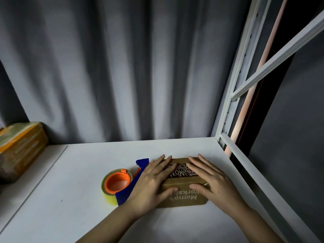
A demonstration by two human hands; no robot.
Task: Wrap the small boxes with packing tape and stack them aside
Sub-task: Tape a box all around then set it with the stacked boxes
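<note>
Head view: both hands flat on a small brown printed cardboard box (184, 183).
Left hand (150, 183) and right hand (213, 181) press it with straight fingers on the white desk (70, 199).

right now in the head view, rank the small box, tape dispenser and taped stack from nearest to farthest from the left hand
1. Small box: under the left hand, which lies flat on its left side.
2. Tape dispenser: just left of that hand, beside the box.
3. Taped stack: far left, against the curtain.
</note>
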